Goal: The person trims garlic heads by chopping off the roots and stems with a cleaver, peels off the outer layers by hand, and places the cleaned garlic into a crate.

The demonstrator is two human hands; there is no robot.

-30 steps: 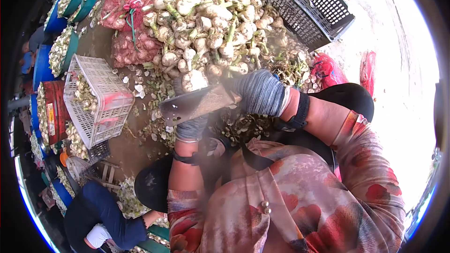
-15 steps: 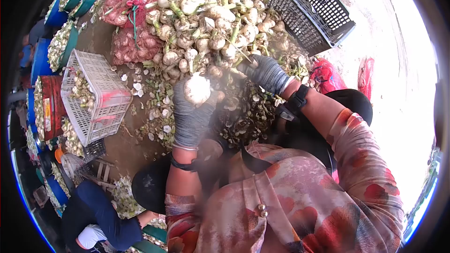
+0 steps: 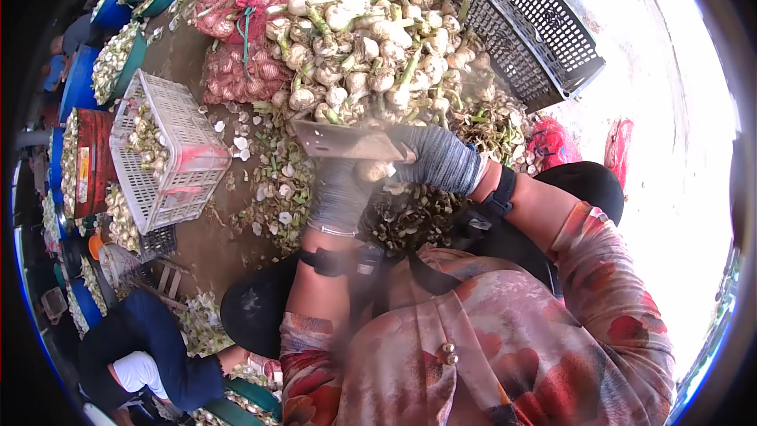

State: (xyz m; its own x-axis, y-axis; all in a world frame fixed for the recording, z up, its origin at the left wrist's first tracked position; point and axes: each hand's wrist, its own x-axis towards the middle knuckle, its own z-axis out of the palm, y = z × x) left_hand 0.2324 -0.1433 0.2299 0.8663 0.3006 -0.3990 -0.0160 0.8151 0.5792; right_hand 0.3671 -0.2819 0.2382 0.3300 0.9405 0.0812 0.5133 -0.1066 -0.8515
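My right hand [image 3: 443, 159], in a grey knit glove, grips a wide flat blade [image 3: 351, 142] that points left over my other hand. Gloved too, my left hand [image 3: 341, 193] is closed around a garlic bulb [image 3: 374, 170] just under the blade; part of its fingers is hidden by the metal. Beyond both hands rises a heap of garlic bulbs [image 3: 378, 47] with green and pale stems. Loose peelings and leaf scraps [image 3: 276, 197] lie to the left of my hands.
Pink mesh bags [image 3: 244, 71] of garlic stand left of the heap, a black crate [image 3: 528, 39] right of it. A white crate [image 3: 189, 158], a red drum [image 3: 93, 162] and several tubs line the left. A co-worker [image 3: 150, 347] bends at lower left. Red netting [image 3: 552, 142] lies at right.
From half a second ago, my right hand has moved left, bringing the blade over my left hand. The large white bulb seen in my left hand then is out of sight; a smaller-looking one shows now.
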